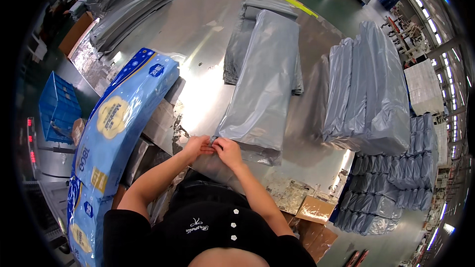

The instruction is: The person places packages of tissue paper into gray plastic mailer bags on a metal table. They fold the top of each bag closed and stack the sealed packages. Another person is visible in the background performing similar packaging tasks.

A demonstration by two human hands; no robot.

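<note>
A long grey plastic-wrapped package (264, 76) lies across the metal table in front of me. At its near left corner, my left hand (198, 149) and my right hand (228, 152) meet. Fingers of both hands are closed in a pinch on a small gathered bit of the grey plastic. Under the package's far end lies a pile of flat grey plastic bags (235, 62), partly covered by it. To the left of my left arm stands a long blue printed plastic pack (126, 101), shiny and reaching down past my shoulder.
Several grey wrapped packages (368, 94) stand at the metal table's (198, 49) right edge, with more stacked beyond (396, 183). Grey plastic sheets (128, 15) are piled at the far left. A blue crate (58, 109) sits off the left side. A cardboard box (316, 208) is near my right elbow.
</note>
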